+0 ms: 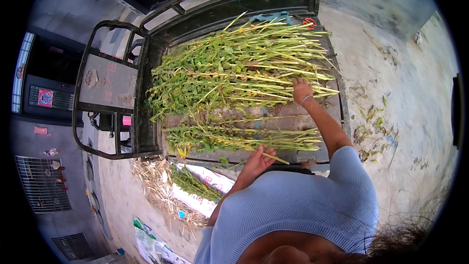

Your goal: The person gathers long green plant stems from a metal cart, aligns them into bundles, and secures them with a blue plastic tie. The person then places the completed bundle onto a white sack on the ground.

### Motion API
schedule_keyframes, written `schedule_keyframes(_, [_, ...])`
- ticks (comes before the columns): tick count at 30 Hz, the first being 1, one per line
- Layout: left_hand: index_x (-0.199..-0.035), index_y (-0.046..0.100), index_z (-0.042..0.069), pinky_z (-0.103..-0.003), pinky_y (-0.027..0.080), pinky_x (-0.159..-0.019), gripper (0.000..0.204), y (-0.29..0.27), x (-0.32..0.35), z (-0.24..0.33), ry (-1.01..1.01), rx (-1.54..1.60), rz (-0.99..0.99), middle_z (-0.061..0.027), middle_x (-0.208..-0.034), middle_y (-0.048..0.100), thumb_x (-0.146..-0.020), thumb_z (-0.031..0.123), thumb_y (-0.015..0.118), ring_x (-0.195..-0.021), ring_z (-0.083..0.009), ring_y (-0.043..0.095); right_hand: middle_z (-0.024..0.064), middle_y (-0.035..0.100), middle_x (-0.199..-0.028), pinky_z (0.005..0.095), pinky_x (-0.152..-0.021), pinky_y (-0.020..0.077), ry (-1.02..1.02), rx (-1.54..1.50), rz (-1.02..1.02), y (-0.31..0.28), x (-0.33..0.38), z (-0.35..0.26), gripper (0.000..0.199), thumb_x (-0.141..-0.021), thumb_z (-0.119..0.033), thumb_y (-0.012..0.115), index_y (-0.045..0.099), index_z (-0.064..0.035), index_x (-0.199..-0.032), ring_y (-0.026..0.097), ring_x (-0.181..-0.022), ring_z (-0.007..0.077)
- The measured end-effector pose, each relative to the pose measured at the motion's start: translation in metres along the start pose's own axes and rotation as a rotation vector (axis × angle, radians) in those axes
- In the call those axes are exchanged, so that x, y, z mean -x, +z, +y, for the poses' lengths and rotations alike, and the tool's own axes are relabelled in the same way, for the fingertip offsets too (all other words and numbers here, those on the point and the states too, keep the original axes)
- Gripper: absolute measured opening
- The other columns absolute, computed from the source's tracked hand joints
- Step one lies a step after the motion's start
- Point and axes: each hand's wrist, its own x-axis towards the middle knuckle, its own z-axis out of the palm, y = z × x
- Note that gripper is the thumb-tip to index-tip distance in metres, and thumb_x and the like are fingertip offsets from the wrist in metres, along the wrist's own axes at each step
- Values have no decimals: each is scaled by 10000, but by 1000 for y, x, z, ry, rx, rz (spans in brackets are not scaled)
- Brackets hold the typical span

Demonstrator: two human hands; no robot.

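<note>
A large heap of leafy plant stalks (pixel 234 68) lies across the truck bed (pixel 293 156), leafy tops to the left and pale cut ends to the right. Nearer me is a smaller bundle of the same stalks (pixel 288 139). My left hand (pixel 259 160), at the bed's near edge, is closed around one plant stalk (pixel 277 158), whose cut end sticks out to the right. My right hand (pixel 302 90) reaches over to the near side of the large heap. Its fingers are closed on plant stalks near their cut ends; how many is hidden.
A dark metal rail frame (pixel 93 106) rises at the bed's left end. Below the bed, more green stalks (pixel 195 183) lie on a white sack (pixel 215 178) beside dry straw (pixel 151 181). Fallen leaves (pixel 373 122) litter the concrete at right. An orange-red cord (pixel 309 23) lies at the bed's far right.
</note>
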Motion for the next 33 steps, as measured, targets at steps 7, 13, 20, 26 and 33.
schedule_keyframes(7, [-1124,490,142,-382,528,-763,242,5,5,-9,27,-97,-49,-69,-1023,619,-922,274,472,-887,-191,616,140,650,-822,382,-668,506,-181,-156,-215,20,-2,13,86,-754,-116,558,625,-62,-750,627,-792,279])
schedule_keyframes(13, [-1247,386,143,-355,525,-774,339,41,-1,-31,-53,-174,-177,-101,-1165,559,-935,262,445,-895,-153,604,52,588,-702,271,-507,455,-191,-1278,-946,-12,89,-54,216,-885,-254,527,583,-50,-932,551,-591,101])
schedule_keyframes(20, [-1075,494,124,-320,518,-785,171,39,-5,-42,-25,-178,-192,-77,-1066,577,-930,211,464,-934,-173,585,80,592,-753,309,-547,454,-614,-1061,-804,-3,97,-89,321,-900,-345,467,585,-47,-925,579,-635,140])
schedule_keyframes(26, [-1105,492,133,-307,516,-792,186,27,8,-37,85,-285,-196,-80,-1087,570,-924,177,481,-948,-175,588,31,617,-851,241,-508,473,-478,-1133,-1086,-23,71,-100,339,-880,-345,513,578,-64,-1059,602,-709,100])
schedule_keyframes(33, [-1259,411,91,-350,508,-824,343,36,10,-37,71,-269,-68,-98,-1171,545,-927,156,466,-960,-198,590,29,574,-614,293,-460,430,-24,-1321,-917,20,91,-116,239,-851,-243,571,577,-17,-772,517,-481,129])
